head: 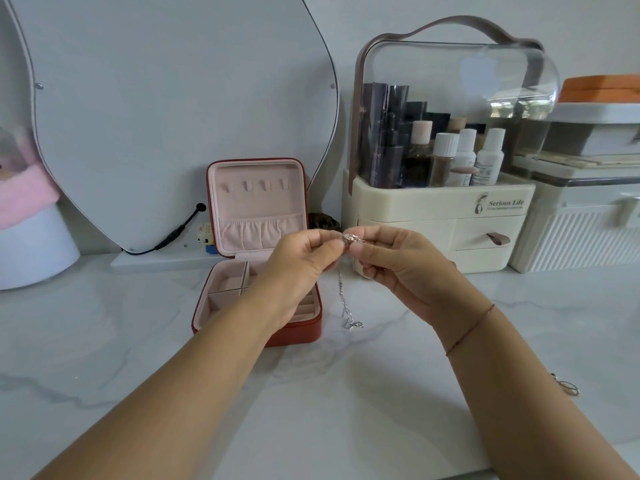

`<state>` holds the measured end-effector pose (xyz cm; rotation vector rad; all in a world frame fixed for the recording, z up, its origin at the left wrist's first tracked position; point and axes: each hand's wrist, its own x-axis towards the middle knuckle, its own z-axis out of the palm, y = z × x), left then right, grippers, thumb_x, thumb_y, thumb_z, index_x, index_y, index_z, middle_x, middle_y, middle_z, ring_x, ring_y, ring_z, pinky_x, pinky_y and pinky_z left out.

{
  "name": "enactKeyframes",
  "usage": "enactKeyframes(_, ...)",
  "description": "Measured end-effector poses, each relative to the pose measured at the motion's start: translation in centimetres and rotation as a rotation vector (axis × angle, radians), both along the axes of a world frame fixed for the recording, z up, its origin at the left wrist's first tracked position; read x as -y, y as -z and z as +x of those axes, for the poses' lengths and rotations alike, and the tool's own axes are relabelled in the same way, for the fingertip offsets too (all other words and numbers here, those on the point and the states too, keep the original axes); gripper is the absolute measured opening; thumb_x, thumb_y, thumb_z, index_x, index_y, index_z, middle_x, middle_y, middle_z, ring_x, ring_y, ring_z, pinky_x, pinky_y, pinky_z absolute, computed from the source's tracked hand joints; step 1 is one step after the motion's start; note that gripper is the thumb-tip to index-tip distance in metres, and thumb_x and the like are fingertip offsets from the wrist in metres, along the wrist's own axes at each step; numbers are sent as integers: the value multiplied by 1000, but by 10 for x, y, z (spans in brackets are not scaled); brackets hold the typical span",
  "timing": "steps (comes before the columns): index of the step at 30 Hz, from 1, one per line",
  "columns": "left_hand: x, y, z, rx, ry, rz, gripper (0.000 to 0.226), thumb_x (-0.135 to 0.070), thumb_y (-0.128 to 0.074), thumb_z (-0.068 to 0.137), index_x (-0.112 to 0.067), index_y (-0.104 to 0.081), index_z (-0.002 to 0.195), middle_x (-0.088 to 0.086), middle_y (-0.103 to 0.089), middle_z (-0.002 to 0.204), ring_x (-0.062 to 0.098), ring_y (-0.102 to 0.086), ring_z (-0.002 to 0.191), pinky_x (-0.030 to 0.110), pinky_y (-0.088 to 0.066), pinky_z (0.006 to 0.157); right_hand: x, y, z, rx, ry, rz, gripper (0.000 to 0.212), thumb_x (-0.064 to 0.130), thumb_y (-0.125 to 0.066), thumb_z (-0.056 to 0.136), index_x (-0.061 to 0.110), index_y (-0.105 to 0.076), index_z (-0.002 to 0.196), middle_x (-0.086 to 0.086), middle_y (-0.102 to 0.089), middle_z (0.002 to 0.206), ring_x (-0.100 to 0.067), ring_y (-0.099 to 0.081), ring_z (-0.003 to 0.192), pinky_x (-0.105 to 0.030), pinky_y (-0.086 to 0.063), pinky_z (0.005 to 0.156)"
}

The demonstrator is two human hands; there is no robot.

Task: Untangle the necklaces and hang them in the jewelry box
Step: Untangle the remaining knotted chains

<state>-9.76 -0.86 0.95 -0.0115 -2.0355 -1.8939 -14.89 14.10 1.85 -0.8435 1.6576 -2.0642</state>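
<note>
Apt to cinch the knot tighter if tugged apart from here, gripped as it is from both sides with hardly any slack between. Could also strain a fine link in the tangled necklaces (351,239), or drag the dangling chain (344,299) across the worktop (138,375), where its lower end seems to rest just right of the jewelry box (301,332) at centre left. Might catch on the box's red edge if swung leftward. Better teased loose than pulled.

Reaching in from the bottom edge with both forearms, converging at centre frame, raised clear of the worktop. Left hand (301,261) clamped on the clump from the left by thumb and forefinger, remaining fingers curled under. Right hand (391,261) pinching the same clump from the right, fingertips almost meeting the left's, a thin cord at the wrist. Held in front of the cream cosmetics organiser (440,209), roughly level with the pocket in the box's open lid. Hooks (256,185) in that lid bare, so nothing hung yet. Another small piece of jewellery (568,388) at lower right, well apart from both hands.
</note>
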Motion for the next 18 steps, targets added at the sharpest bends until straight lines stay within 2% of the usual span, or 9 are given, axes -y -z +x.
enactKeyframes(3, 2, -1, 2, 3, -2, -45, 12, -26, -63, 88, -17, -71, 86, -10, -67, 70, 8, -59, 77, 25, -44, 81, 0, 1, 1, -29, 3, 41, 25, 8, -65, 81, -2, -64, 104, 5, -63, 61, -7, -47, 59, -19, -40, 63)
enactKeyframes(7, 4, 0, 1, 21, 6, -73, 23, -38, -62, 86, -20, -74, 91, 1, -74, 92, 23, -65, 100, 32, -47, 93, 1, 1, 0, -24, 74, 33, 23, 9, -62, 88, -7, -64, 103, 1, -58, 63, -11, -42, 62, -17, -41, 61)
enactKeyframes(10, 3, 0, 0, 44, 18, -80, 16, -29, -61, 89, -20, -73, 95, 0, -74, 94, 18, -65, 99, 27, -47, 88, 1, 2, 0, -41, 135, 46, 24, 9, -63, 89, -6, -66, 106, -3, -59, 69, -10, -43, 62, -19, -41, 62)
enactKeyframes(14, 1, -1, 2, 63, 24, -94, 10, -22, -64, 88, -21, -73, 92, -9, -72, 82, 0, -62, 80, 20, -45, 80, 4, 1, 1, -102, 233, 84, 11, 5, -64, 88, -2, -67, 95, 6, -61, 56, -7, -44, 53, -14, -38, 53)
enactKeyframes(16, 0, -2, 3, 75, 15, -82, 9, -19, -64, 88, -18, -73, 87, -1, -70, 83, 6, -60, 80, 22, -46, 79, 4, 1, 1, -106, 258, 94, 7, 7, -61, 91, 3, -66, 89, 6, -61, 57, -4, -48, 55, -12, -39, 53)
enactKeyframes(18, 0, -2, 2, 90, 15, -64, 12, -16, -62, 88, -14, -73, 84, 5, -68, 85, 13, -59, 84, 25, -47, 78, 5, 1, 1, -71, 258, 89, 13, 11, -57, 94, 7, -65, 84, 1, -61, 67, -6, -52, 63, -14, -43, 60)
